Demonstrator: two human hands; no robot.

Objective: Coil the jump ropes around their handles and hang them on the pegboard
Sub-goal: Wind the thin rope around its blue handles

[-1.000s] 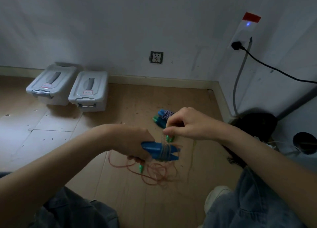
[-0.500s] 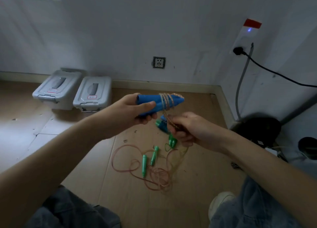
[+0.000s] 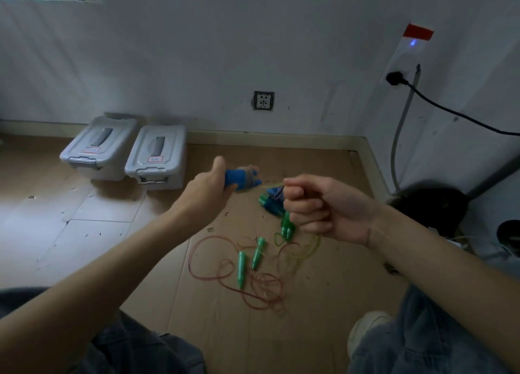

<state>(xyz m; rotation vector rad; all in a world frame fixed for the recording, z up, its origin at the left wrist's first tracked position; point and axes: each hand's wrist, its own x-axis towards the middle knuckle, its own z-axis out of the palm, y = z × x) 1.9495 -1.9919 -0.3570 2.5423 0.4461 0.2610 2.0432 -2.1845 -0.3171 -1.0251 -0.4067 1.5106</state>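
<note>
Fingers of our left hand (image 3: 208, 188) grip the blue handles (image 3: 239, 179); our right hand (image 3: 318, 204) pinches the thin, limp, springy rope (image 3: 271, 184), best held taut.

- Held handles (image 3: 239, 179): blue, with tan cord turns around them.
- Loose handles (image 3: 249, 257) on the floor: green.
- Floor rope (image 3: 213, 272): reddish-brown.
- Second rope (image 3: 298, 254): yellow-green, translucent.
- Bundle (image 3: 271, 202) behind the right hand: blue and green, with a blue-white chequered patch.
- Boxes (image 3: 157, 155): pale grey, with grey handles and red-edged labels.
- Floor (image 3: 323, 165): light brown.
- Wall (image 3: 197, 50): white.
- Cable (image 3: 450, 112): black.
- Jeans (image 3: 422, 342): blue.
</note>
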